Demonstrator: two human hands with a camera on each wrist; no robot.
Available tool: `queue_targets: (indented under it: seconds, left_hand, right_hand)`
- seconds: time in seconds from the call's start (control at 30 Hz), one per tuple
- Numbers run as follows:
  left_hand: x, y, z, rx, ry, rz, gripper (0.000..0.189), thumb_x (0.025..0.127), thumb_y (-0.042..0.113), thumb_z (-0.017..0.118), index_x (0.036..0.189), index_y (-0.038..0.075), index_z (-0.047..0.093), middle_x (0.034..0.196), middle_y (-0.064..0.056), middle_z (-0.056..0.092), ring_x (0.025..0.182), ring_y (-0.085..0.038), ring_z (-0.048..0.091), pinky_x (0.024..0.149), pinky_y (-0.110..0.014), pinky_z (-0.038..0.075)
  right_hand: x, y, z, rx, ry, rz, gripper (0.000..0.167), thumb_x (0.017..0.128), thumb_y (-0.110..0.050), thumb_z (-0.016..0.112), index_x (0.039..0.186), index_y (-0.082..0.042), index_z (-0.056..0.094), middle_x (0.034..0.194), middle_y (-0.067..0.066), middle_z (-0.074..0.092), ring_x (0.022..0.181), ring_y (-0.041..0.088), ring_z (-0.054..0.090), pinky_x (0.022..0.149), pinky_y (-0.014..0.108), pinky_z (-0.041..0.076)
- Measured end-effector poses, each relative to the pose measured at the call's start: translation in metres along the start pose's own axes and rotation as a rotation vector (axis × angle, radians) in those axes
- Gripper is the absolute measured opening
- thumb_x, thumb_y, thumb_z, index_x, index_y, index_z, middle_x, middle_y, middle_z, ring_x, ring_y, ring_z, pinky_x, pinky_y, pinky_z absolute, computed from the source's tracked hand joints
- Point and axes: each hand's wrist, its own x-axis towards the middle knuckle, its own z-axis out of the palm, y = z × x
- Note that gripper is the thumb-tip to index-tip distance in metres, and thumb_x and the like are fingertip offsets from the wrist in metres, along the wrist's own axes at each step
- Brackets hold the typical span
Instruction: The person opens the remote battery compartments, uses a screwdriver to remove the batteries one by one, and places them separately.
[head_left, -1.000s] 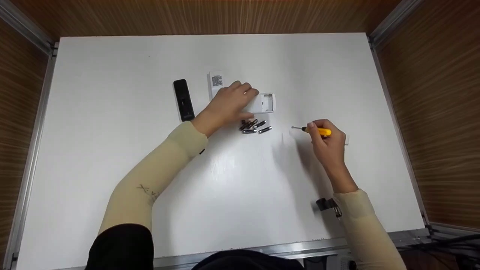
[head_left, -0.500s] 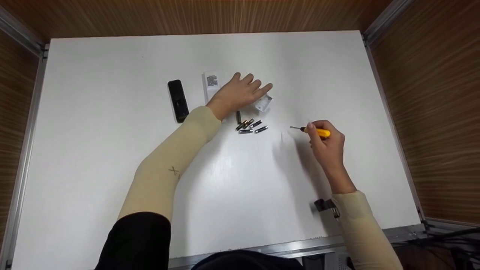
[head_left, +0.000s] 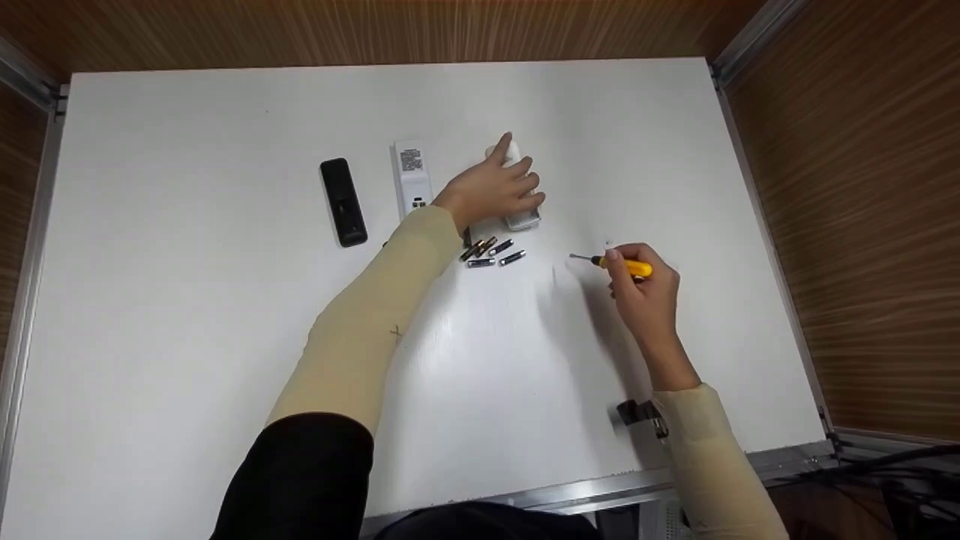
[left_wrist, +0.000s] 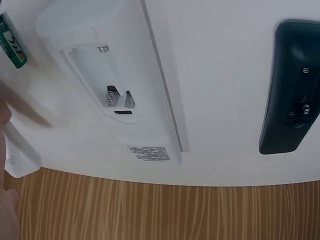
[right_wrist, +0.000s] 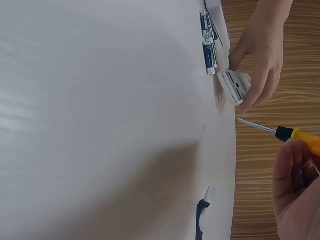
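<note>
My left hand (head_left: 495, 184) grips a white remote control (head_left: 523, 220) from above, with fingers spread over its far side. In the right wrist view that remote (right_wrist: 234, 87) is tilted between thumb and fingers. My right hand (head_left: 651, 300) holds a screwdriver (head_left: 636, 268) by its yellow handle, the metal tip pointing left, apart from the remote. Several small batteries (head_left: 481, 262) lie loose just below the left hand. Another white remote (head_left: 410, 165), its battery compartment (left_wrist: 102, 75) uncovered with springs showing, lies to the left, partly hidden by my forearm.
A black remote (head_left: 343, 202) lies at the left, its battery compartment uncovered too. The right wrist view shows a small black-and-white object (right_wrist: 201, 220) with a thin pointed end on the table. Wood-grain panels (head_left: 390, 30) border the white table (head_left: 187, 300).
My left hand has turned the white remote from lying crosswise to pointing away, lifting and tilting it. The right hand with the screwdriver stays nearly still.
</note>
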Motion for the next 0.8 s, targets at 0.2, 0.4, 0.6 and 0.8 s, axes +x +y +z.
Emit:
queue_targets:
  seconds: [0.2,0.4,0.6,0.8]
  left_hand:
    - [0.003,0.003,0.005,-0.006,-0.067,-0.006,0.075,0.098,0.006,0.059,0.157,0.024,0.015,0.157,-0.012,0.028,0.147,-0.037,0.025,0.105,-0.076,0.027]
    - [0.004,0.008,0.008,-0.072,-0.107,-0.046,0.08,0.097,0.008,0.061,0.157,0.028,0.013,0.164,-0.008,0.018,0.149,-0.039,0.02,0.103,-0.076,0.029]
    - [0.001,0.013,0.011,-0.134,-0.125,-0.042,0.093,0.087,0.016,0.074,0.156,0.024,0.012,0.163,-0.01,0.017,0.143,-0.043,0.029,0.098,-0.066,0.045]
    - [-0.004,0.014,0.012,-0.259,-0.144,-0.144,0.092,0.092,0.003,0.065,0.159,0.029,0.007,0.166,-0.012,0.013,0.146,-0.043,0.026,0.1,-0.064,0.044]
  right_hand:
    - [-0.005,0.002,-0.001,0.009,-0.005,0.022,0.021,0.098,-0.016,0.064,0.099,0.005,0.067,0.083,0.019,0.067,0.059,0.035,0.056,0.053,0.015,0.05]
    - [-0.006,0.002,-0.003,0.015,-0.009,0.033,0.021,0.098,-0.015,0.064,0.098,0.006,0.067,0.083,0.021,0.066,0.06,0.037,0.056,0.053,0.016,0.05]
    - [-0.002,0.0,-0.002,0.02,-0.029,0.018,0.02,0.097,-0.014,0.064,0.097,0.006,0.066,0.083,0.021,0.067,0.058,0.033,0.056,0.052,0.015,0.049]
    - [0.002,-0.001,0.0,0.014,-0.042,-0.001,0.019,0.097,-0.014,0.064,0.099,0.005,0.067,0.082,0.012,0.066,0.059,0.033,0.056,0.053,0.015,0.049]
